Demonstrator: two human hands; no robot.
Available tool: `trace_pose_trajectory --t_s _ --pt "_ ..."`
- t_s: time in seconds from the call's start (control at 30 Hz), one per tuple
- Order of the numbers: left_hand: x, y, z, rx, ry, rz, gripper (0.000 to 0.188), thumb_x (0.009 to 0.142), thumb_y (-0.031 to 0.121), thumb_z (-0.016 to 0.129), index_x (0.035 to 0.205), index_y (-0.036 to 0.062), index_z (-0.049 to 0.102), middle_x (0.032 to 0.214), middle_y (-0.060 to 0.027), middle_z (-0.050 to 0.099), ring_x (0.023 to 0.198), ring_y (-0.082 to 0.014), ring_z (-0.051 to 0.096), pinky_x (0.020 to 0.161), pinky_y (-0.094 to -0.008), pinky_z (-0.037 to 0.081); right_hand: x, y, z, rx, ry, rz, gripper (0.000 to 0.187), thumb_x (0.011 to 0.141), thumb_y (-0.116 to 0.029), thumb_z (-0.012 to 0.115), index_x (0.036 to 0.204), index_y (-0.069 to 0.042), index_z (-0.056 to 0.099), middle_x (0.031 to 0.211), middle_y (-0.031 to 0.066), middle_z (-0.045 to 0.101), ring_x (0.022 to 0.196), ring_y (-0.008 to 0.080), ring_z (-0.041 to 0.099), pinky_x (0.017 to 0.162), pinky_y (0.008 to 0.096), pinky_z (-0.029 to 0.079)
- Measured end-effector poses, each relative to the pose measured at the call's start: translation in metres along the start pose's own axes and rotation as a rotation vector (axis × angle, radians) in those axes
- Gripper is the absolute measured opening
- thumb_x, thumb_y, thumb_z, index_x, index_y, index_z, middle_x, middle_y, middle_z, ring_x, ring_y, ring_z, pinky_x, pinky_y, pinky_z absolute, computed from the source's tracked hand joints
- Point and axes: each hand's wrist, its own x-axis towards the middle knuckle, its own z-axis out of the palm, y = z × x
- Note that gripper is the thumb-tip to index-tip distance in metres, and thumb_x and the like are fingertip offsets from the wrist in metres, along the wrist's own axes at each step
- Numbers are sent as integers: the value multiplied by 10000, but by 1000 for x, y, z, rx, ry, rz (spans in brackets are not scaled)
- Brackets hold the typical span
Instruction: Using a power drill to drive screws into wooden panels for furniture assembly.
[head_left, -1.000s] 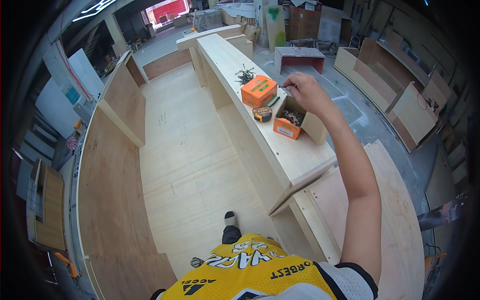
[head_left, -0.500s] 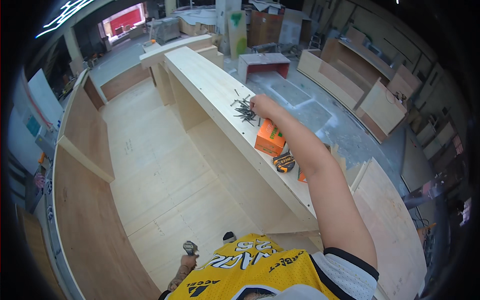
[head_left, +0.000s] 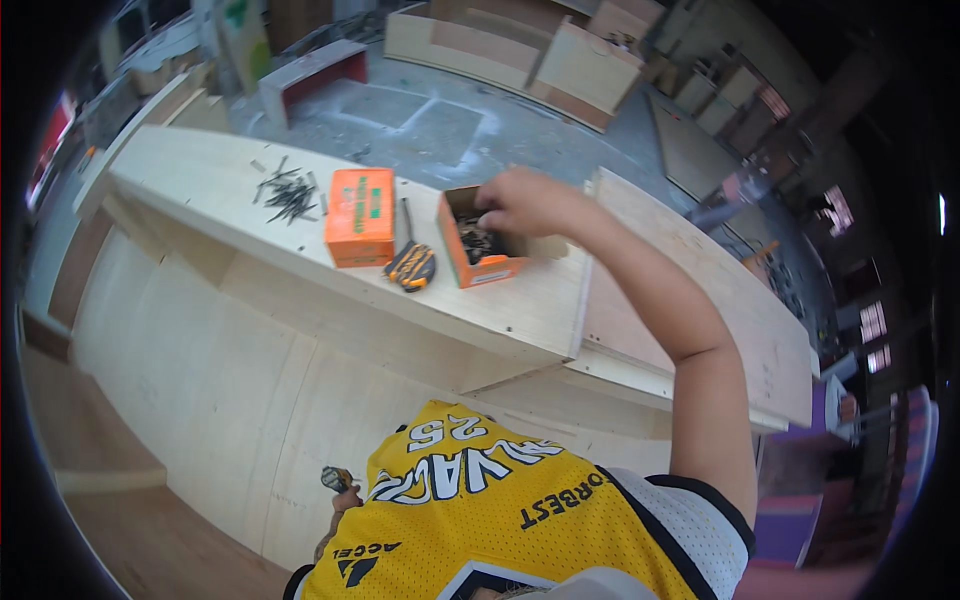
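Note:
My right hand (head_left: pixel 530 208) reaches over an open orange box (head_left: pixel 492 270) of dark screws (head_left: pixel 478 240), its fingers curled together at the opening. What they pinch, if anything, is hidden. Beside that box lie a black-and-orange tape measure (head_left: pixel 411 268) and a thin dark-tipped tool (head_left: pixel 406 218). A second orange box (head_left: pixel 359 222), closed on top, stands to their left. Farther left is a loose pile of dark screws (head_left: pixel 290 194). Low beside my body, my left hand (head_left: pixel 346 498) is wrapped round a cordless drill (head_left: pixel 335 479); only its head shows.
The boxes stand on a long pale plywood top (head_left: pixel 450 310) over an open cabinet frame. A curved plywood panel (head_left: pixel 690 300) adjoins it on the right. Beyond lie the dusty concrete floor (head_left: pixel 420 120), a low red-sided box (head_left: pixel 315 80) and more wooden cabinets (head_left: pixel 560 60).
My right hand has left the loose screw pile and moved right to the open box. My view has turned to the right. The drill stays in my left hand.

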Motion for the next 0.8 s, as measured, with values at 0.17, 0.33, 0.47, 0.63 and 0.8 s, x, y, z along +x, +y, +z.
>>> trace_pose_trajectory --t_s 0.17,0.33,0.47,0.63,0.8 --pt "28 13 28 409 -148 190 275 863 238 770 828 -15 667 623 -79 615 511 -238 635 492 -410 513 -1 -22 27 -185 17 154 374 822 -307 844 1018 0 763 1069 195 740 1056 363 716 889 474 596" --pt "50 31 37 615 -199 372 285 856 242 776 832 -27 688 641 -79 641 550 -239 661 532 -421 535 20 -35 40 -198 -302 196 225 826 -176 768 947 13 784 1045 207 760 958 346 746 803 432 608" --pt "65 44 31 787 -162 694 294 849 246 781 835 -37 704 656 -79 662 582 -240 682 563 -429 552 31 -25 53 -168 -256 139 193 782 -29 730 959 -3 801 1012 215 771 930 356 759 780 430 616" --pt "70 49 16 210 -310 402 274 853 223 790 769 -3 661 567 -76 585 425 -229 594 401 -379 460 33 -14 64 -122 -227 47 331 778 7 753 1108 -10 739 1078 203 742 1025 357 722 868 437 588" --pt "62 38 6 168 -326 252 248 859 206 777 777 4 658 604 -93 600 441 -239 597 431 -406 486 29 -13 60 -33 -205 48 357 772 26 736 1126 -8 714 1094 185 739 1058 351 710 897 434 576"
